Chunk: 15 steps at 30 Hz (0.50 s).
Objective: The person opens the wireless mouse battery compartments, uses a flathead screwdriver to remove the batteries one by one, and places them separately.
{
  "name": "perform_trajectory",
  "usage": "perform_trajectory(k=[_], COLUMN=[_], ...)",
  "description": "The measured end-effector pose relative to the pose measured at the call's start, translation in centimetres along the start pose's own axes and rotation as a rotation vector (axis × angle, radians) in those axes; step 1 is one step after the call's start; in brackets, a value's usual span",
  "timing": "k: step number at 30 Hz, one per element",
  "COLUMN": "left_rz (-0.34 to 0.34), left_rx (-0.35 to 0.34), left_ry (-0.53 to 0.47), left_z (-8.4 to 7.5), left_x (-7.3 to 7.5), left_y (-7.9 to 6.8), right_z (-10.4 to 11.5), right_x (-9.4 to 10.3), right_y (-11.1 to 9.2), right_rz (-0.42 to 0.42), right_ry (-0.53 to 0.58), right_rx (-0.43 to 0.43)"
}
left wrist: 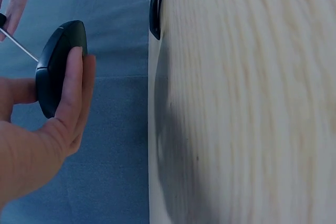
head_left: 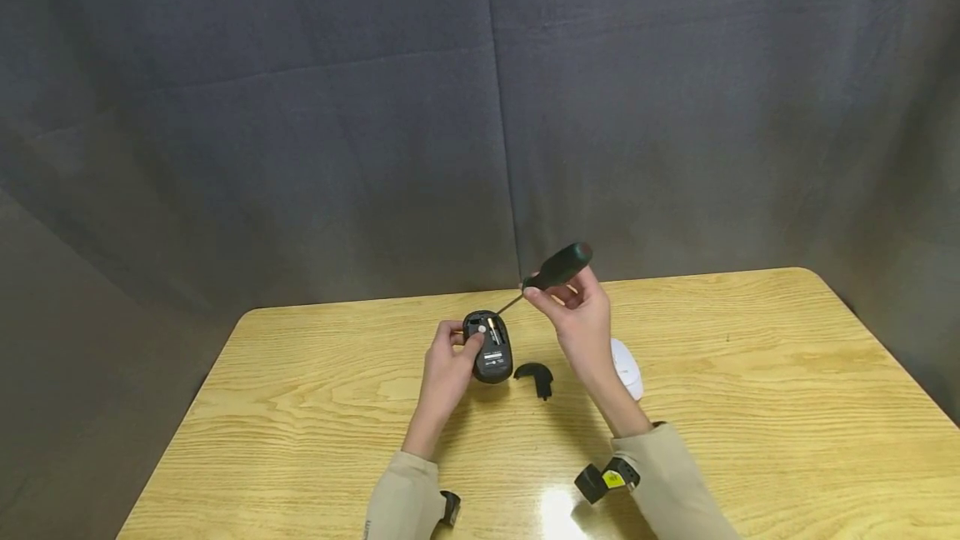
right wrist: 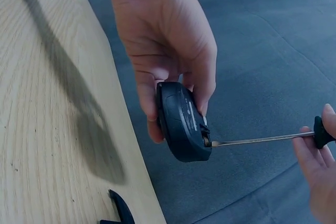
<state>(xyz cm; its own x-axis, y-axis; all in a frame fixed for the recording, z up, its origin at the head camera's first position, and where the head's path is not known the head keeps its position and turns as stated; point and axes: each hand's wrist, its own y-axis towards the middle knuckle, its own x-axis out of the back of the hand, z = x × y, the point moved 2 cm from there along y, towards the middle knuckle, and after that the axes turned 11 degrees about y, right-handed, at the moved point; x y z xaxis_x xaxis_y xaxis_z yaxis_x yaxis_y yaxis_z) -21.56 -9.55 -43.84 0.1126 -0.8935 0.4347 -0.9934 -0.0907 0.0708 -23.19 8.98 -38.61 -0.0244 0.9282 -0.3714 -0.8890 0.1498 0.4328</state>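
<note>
Nothing legible — white print (head_left: 492, 357) on the black, oval plastic mouse (head_left: 492, 367), a yellow label (head_left: 613, 480) on the black wrist device (head_left: 591, 483) and dark letters (head_left: 367, 529) on the beige cloth sleeve (head_left: 405, 494) are too small.

Yellowish wood-grain table (head_left: 300, 407) | on it: curved black piece (head_left: 539, 372) | white rounded object (head_left: 627, 367), farther right

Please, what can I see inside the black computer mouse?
One cylindrical battery shows inside the black computer mouse, with a screwdriver reaching near it. What lies beneath the battery or within the closed casing is covered.
</note>
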Motion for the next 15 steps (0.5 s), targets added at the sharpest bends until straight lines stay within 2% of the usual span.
perform_trajectory(k=[4,8,11,15], left_rz=[0.018,0.023,0.013,0.019], left_rx=[-0.005,0.015,0.030,0.015], left_ry=[0.000,0.000,-0.004,-0.007], left_z=[-0.13,-0.05,0.08,0.15], left_x=[0.05,0.20,0.32,0.35], left_y=[-0.06,-0.12,-0.10,-0.07], right_z=[0.10,-0.05,-0.32,-0.58], right_x=[-0.10,-0.15,-0.05,0.21], right_y=[-0.05,-0.11,-0.09,0.09], right_rz=[0.076,0.121,0.085,-0.001], right_ry=[0.007,0.025,0.047,0.078], right_rx=[0.007,-0.068,-0.138,-0.174])
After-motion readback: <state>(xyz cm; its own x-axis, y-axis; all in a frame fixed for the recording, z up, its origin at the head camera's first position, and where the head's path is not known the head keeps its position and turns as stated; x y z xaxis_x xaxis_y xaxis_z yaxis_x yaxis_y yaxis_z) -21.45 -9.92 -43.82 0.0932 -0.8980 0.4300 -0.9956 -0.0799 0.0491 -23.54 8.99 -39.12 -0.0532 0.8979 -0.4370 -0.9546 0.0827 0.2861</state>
